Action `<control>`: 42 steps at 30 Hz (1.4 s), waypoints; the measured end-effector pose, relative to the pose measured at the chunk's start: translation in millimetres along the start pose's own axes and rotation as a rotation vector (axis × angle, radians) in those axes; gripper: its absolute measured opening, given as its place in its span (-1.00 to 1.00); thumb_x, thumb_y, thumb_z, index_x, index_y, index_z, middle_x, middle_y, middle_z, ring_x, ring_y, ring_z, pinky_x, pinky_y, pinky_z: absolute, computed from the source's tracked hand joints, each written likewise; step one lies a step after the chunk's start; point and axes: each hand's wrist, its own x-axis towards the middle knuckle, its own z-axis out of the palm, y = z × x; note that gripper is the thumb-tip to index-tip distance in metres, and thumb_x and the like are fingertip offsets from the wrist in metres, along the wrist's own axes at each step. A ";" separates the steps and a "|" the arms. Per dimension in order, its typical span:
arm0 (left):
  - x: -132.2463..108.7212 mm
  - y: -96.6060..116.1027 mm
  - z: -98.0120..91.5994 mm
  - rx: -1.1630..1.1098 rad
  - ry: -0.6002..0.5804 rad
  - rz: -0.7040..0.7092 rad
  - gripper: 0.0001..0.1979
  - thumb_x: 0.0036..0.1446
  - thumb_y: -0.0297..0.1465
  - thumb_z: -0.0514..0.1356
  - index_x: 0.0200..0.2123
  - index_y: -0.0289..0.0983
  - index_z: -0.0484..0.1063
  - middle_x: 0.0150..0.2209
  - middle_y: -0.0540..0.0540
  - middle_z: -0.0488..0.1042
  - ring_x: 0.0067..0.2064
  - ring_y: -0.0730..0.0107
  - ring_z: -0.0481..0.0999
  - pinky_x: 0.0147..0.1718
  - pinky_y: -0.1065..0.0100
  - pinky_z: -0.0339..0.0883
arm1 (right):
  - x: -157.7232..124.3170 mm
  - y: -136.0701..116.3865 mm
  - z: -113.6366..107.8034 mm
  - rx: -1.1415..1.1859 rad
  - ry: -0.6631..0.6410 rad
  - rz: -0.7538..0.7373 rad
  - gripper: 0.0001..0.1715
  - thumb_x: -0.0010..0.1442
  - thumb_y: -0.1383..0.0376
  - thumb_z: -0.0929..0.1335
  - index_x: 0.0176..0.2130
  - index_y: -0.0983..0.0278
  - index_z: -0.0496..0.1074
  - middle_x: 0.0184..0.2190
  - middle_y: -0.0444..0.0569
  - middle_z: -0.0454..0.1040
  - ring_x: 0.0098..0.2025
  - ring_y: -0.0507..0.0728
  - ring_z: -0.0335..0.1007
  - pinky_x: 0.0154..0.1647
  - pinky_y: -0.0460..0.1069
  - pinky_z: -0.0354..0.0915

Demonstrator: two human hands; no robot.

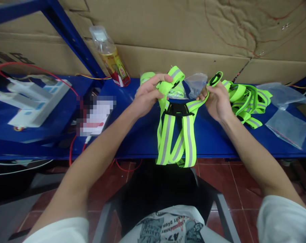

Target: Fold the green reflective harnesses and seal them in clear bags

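Note:
A neon-yellow reflective strap harness with grey stripes and a black plastic centre piece hangs between my two hands over the blue shelf. My left hand is closed round its upper left strap. My right hand pinches the upper right strap, near a black buckle. The lower straps drape over the shelf's front edge.
More neon straps lie piled at the right, beside clear plastic bags. A plastic bottle leans against the cardboard wall. White boxes and red wires sit at the left. A black chair stands below.

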 end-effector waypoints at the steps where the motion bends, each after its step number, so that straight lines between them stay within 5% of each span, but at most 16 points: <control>1: -0.7 1.1 0.2 0.025 -0.023 0.015 -0.65 0.35 -0.07 0.23 0.05 -0.12 0.51 -0.12 -0.06 0.52 -0.06 0.11 0.66 -0.12 0.13 0.56 | -0.2 0.8 0.5 -0.033 -0.016 -0.005 -0.49 0.04 0.02 0.60 -0.25 0.06 0.30 -0.51 -0.25 0.12 -0.45 0.12 0.18 -0.21 0.18 0.42; 7: -5.6 11.8 11.2 0.169 -0.265 0.148 -0.69 0.34 -0.11 0.29 0.03 -0.13 0.55 0.01 -0.13 0.57 0.11 0.06 0.56 0.15 0.05 0.46 | -1.7 16.7 -2.3 -0.300 -0.109 -0.049 -0.42 0.13 -0.26 0.49 -0.10 0.04 0.41 -0.42 -0.15 0.21 -0.42 0.17 0.22 -0.35 0.14 0.32; 12: -13.7 7.6 25.5 0.384 -0.421 0.170 -0.57 0.16 -0.24 0.46 0.05 -0.17 0.48 0.06 -0.16 0.51 0.13 0.06 0.52 0.18 0.07 0.41 | -7.1 28.3 -9.4 -0.576 -0.181 -0.188 -0.25 0.17 -0.30 0.52 0.14 0.03 0.41 -0.20 -0.04 0.47 -0.21 0.27 0.47 -0.21 0.20 0.45; 16: -16.0 -6.4 28.1 0.486 -0.498 0.123 -0.61 0.16 -0.38 0.37 0.05 -0.18 0.44 0.11 -0.19 0.46 0.17 0.02 0.51 0.15 0.06 0.42 | -13.6 20.5 -8.8 -0.772 -0.323 -0.291 -0.18 0.10 -0.19 0.63 0.17 0.10 0.46 -0.02 0.06 0.59 -0.02 0.38 0.57 -0.02 0.27 0.51; 19: -15.7 -12.7 28.2 0.493 -0.523 0.110 -0.63 0.16 -0.43 0.31 0.04 -0.18 0.42 0.11 -0.21 0.49 0.17 0.01 0.53 0.11 0.08 0.43 | -16.0 16.6 -5.8 -0.924 -0.455 -0.346 -0.15 0.05 -0.14 0.66 0.17 0.17 0.51 0.08 0.09 0.63 0.06 0.41 0.60 0.06 0.24 0.48; 24: -15.8 -9.4 28.7 0.475 -0.523 0.057 -0.67 0.13 -0.45 0.30 -0.01 -0.18 0.44 -0.01 -0.13 0.58 0.03 0.10 0.60 0.03 0.15 0.43 | -14.6 14.7 -7.6 -1.088 -0.484 -0.367 -0.48 0.15 -0.13 0.61 -0.13 0.20 0.63 -0.23 0.02 0.68 -0.20 0.30 0.61 -0.12 0.15 0.38; 29: -13.4 -6.0 25.8 0.505 -0.419 0.026 -0.44 0.02 -0.43 0.41 0.13 -0.18 0.48 0.06 -0.11 0.63 0.08 0.12 0.62 0.12 0.14 0.42 | -12.1 9.3 -15.3 -1.156 -0.513 -0.376 -0.52 0.12 -0.12 0.62 -0.23 0.20 0.66 -0.34 0.00 0.66 -0.28 0.27 0.58 -0.14 0.15 0.34; 34: -10.9 0.1 21.5 0.675 -0.419 0.017 -0.59 0.06 -0.34 0.43 0.02 -0.15 0.61 -0.03 -0.04 0.71 0.02 0.11 0.63 0.13 0.11 0.41 | -10.6 7.1 -19.1 -1.145 -0.559 -0.296 -0.51 0.18 -0.12 0.59 -0.18 0.22 0.70 -0.27 0.03 0.69 -0.25 0.26 0.61 -0.21 0.11 0.36; 38: -12.9 -0.6 18.6 0.682 -0.449 0.074 -0.63 0.24 -0.23 0.39 0.10 -0.11 0.65 0.03 -0.05 0.72 0.05 0.14 0.64 0.14 0.12 0.40 | -9.4 10.3 -22.0 -1.171 -0.599 -0.265 -0.50 0.25 -0.14 0.56 -0.09 0.19 0.73 -0.24 0.04 0.70 -0.23 0.27 0.63 -0.20 0.11 0.36; 42: -15.8 -11.4 18.4 0.751 -0.461 0.136 -0.77 0.35 -0.24 0.30 -0.03 -0.07 0.74 0.13 -0.09 0.68 0.09 0.13 0.62 0.13 0.13 0.40 | -9.7 13.0 -21.4 -1.129 -0.550 -0.279 -0.44 0.18 -0.16 0.59 -0.03 0.16 0.73 -0.19 0.06 0.73 -0.21 0.32 0.65 -0.17 0.16 0.41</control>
